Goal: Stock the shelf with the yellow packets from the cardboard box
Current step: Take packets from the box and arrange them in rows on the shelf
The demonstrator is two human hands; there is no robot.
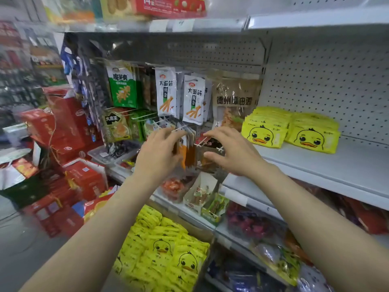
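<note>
Both hands up at hanging snack packs, yellow packets waiting.
Left hand (159,151) pinches the hanging orange packs (188,150) on a peg; right hand (232,152) released, fingers loosely spread beside them. Two stacks of yellow packets (290,131) sit on the shelf (336,165) toward its back edge; more fill the cardboard box (164,251) below.

Even bright light; left edge blurred, wide-angle edge warp.
</note>
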